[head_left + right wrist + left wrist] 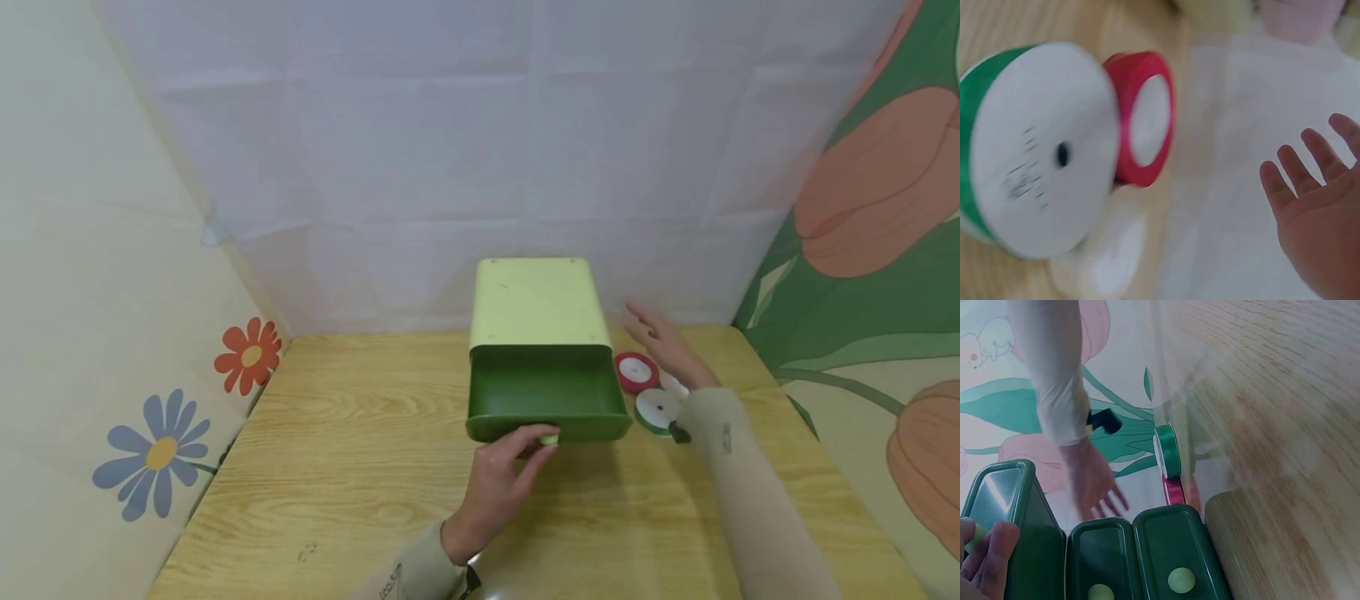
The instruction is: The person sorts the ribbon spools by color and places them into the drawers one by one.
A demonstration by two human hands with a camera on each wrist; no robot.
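Note:
A pale green drawer box (pixel 540 300) stands on the table with its dark green top drawer (pixel 547 429) pulled out; no contents show inside. My left hand (pixel 498 479) pinches that drawer's light green knob (pixel 550 439) between thumb and fingers. To the right of the box, my right hand (pixel 669 348) is raised with fingers extended, holding nothing. Below it lie a red ribbon spool (pixel 626 382) and a green ribbon spool (pixel 1047 150) with white faces. A third, whitish round thing (pixel 1110 256) shows blurred beside them.
Two lower drawers (pixel 1169 537) with round knobs are closed under the pulled-out one. The wood-grain table (pixel 360 433) meets a white sheet (pixel 405 167) behind the box. Flower-patterned panels (pixel 885 208) flank both sides.

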